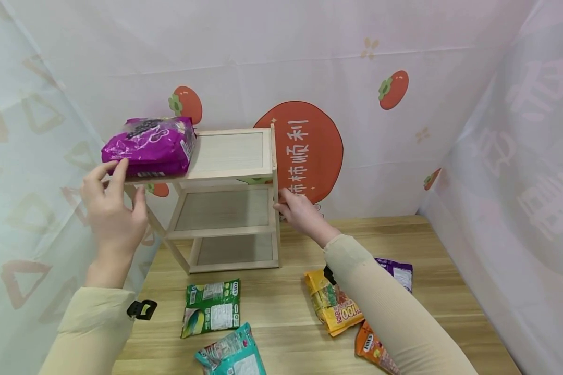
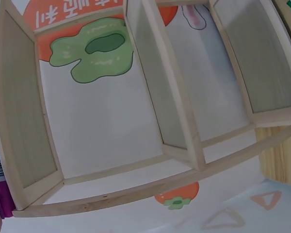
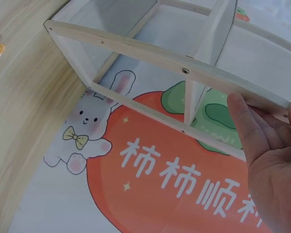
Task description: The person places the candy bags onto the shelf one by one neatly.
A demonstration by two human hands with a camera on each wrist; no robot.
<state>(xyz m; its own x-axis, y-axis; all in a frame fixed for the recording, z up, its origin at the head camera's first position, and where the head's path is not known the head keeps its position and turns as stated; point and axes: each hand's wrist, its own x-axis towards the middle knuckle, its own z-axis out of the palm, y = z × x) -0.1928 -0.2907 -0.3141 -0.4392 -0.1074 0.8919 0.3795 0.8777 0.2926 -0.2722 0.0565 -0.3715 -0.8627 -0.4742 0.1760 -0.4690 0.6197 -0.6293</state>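
Note:
A small three-tier wooden shelf stands on the table against the backdrop. On the left of its top tier sits a shiny purple snack bag. My left hand is at that bag's front left corner, fingertips touching its lower edge and thumb spread apart below. In the left wrist view only a strip of the purple bag and a fingertip show. My right hand holds the shelf's right upright at middle height. The right wrist view has thumb and fingers of the right hand around the wooden rail.
On the table, a green bag and a teal bag lie in front of the shelf. To the right are a yellow bag, an orange bag and a purple packet, partly behind my right sleeve. Printed cloth walls surround everything.

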